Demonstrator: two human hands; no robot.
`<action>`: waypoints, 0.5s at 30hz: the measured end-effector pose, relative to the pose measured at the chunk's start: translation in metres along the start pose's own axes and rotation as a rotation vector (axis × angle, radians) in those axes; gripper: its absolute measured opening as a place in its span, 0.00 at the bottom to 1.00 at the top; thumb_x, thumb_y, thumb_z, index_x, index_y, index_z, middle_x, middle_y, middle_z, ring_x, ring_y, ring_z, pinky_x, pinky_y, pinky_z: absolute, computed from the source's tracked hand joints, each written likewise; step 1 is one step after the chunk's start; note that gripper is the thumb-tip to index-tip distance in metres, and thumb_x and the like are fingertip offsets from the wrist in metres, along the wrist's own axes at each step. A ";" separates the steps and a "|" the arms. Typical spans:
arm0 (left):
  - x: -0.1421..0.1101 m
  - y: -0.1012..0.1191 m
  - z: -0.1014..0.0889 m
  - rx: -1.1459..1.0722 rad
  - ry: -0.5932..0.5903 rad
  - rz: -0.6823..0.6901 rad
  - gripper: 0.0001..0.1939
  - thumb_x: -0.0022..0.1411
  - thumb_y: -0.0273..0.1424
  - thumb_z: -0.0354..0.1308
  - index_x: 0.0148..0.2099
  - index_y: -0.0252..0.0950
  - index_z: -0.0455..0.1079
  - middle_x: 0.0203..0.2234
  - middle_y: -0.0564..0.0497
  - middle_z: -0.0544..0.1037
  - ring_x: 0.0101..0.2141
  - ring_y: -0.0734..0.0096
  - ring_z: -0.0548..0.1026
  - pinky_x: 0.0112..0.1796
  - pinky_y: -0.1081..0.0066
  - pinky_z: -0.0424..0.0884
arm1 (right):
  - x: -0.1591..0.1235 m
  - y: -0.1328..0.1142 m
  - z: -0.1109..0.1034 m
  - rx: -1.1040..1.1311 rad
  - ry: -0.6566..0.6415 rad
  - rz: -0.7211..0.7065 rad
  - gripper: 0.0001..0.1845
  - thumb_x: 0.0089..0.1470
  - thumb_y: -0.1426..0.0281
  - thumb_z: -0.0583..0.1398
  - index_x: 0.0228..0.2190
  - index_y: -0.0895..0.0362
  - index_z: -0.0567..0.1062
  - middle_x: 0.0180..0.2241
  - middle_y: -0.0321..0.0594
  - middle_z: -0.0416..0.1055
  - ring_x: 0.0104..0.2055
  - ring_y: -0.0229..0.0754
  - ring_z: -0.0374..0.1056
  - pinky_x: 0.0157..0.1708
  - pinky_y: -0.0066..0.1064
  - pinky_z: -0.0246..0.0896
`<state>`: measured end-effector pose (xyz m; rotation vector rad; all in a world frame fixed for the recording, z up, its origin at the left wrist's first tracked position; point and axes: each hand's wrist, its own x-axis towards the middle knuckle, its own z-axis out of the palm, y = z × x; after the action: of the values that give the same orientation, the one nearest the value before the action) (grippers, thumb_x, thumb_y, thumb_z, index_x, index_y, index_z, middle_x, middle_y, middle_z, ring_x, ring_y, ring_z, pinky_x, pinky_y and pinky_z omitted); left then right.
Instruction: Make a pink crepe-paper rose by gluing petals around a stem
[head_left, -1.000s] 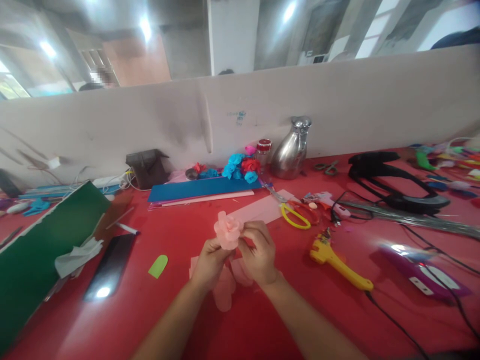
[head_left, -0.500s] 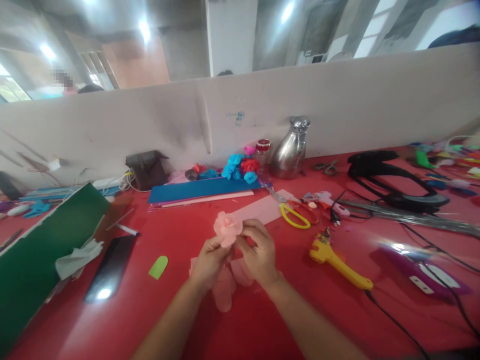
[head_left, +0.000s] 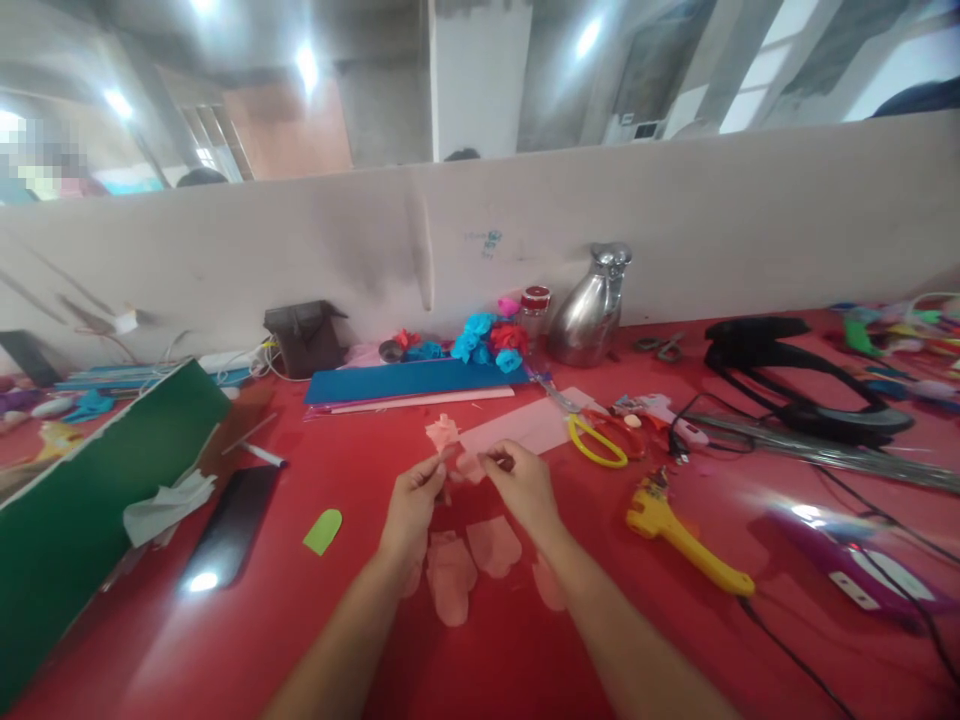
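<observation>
Your left hand (head_left: 409, 505): thumb and forefinger closed low on the pink flower (head_left: 442, 432), its head just above the fingertips, over the red table (head_left: 322, 640). Your right hand (head_left: 526, 492): thumb and fingertips drawn together at the near edge of a loose petal (head_left: 471, 467), just beside the flower; exact pinch partly hidden. Both pieces look papery: likely near weightless, thin, soft, quick to crease or tear, hardly slippery. Best hold for you: flower by its base, head uncrushed; petal by one edge, lightly. Nearer you, flat pink petals (head_left: 450, 580) lie below the hands; probably easiest lifted by a rim. Beyond the hands, a pink sheet (head_left: 525, 425); right of it, yellow-handled scissors (head_left: 598, 445), then a yellow glue gun (head_left: 686, 540).
</observation>
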<state>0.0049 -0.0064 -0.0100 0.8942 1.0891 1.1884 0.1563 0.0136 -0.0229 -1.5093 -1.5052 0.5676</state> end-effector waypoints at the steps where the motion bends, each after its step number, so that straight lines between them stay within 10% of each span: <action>1: 0.000 0.000 0.000 0.008 0.002 0.005 0.23 0.49 0.40 0.61 0.46 0.32 0.73 0.24 0.52 0.73 0.19 0.80 0.59 0.25 0.75 0.56 | 0.002 0.002 -0.001 -0.029 -0.009 -0.003 0.09 0.49 0.65 0.57 0.22 0.56 0.69 0.23 0.35 0.71 0.25 0.39 0.67 0.28 0.29 0.58; 7: 0.002 -0.007 -0.001 0.072 0.008 0.058 0.21 0.52 0.42 0.58 0.44 0.33 0.73 0.21 0.54 0.71 0.20 0.80 0.59 0.25 0.76 0.56 | -0.006 -0.006 -0.019 -0.264 -0.083 -0.036 0.09 0.50 0.70 0.56 0.36 0.54 0.72 0.30 0.39 0.76 0.28 0.40 0.71 0.27 0.28 0.58; 15: -0.006 -0.004 -0.002 0.049 0.036 0.027 0.18 0.52 0.42 0.59 0.42 0.38 0.65 0.24 0.55 0.73 0.18 0.79 0.63 0.24 0.75 0.58 | -0.046 -0.007 -0.091 -0.692 0.036 -0.109 0.11 0.55 0.67 0.53 0.27 0.54 0.73 0.25 0.39 0.74 0.27 0.42 0.70 0.25 0.28 0.53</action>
<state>0.0037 -0.0129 -0.0130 0.9309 1.1420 1.2090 0.2214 -0.0556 0.0153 -1.9105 -1.8459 -0.0696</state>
